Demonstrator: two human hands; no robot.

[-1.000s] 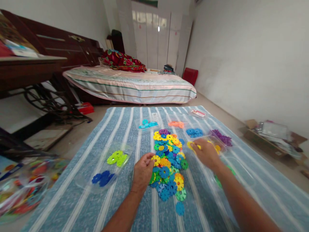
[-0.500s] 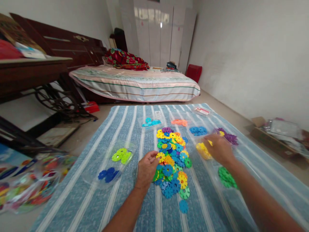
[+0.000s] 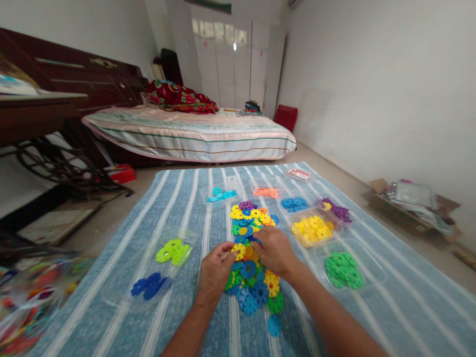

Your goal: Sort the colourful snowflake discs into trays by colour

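A mixed pile of flower-shaped plastic discs (image 3: pixel 249 283), mostly blue, yellow and green, lies in the middle of the striped cloth. My left hand (image 3: pixel 213 271) is at the pile's left side, thumb and fingers pinching a yellow disc (image 3: pixel 238 252). Over the pile's right side, my right hand (image 3: pixel 275 251) has its fingers drawn together, pointing left towards that disc. Its fingertips are partly hidden, so what they hold does not show. Nearest on the right stands a clear tray of yellow discs (image 3: pixel 312 230), with green discs (image 3: pixel 342 269) in another tray closer to me.
Trays behind the pile hold light blue discs (image 3: pixel 222 194), orange pieces (image 3: pixel 265 192) and blue discs (image 3: pixel 293 204). Purple discs (image 3: pixel 336 210) lie at the right. A tray at left holds lime discs (image 3: pixel 173 251) and dark blue discs (image 3: pixel 149 286). Beyond is a bed (image 3: pixel 193 136).
My right hand has moved left from the yellow tray to the pile, uncovering the yellow discs. My left hand keeps its yellow disc. The view has shifted slightly.
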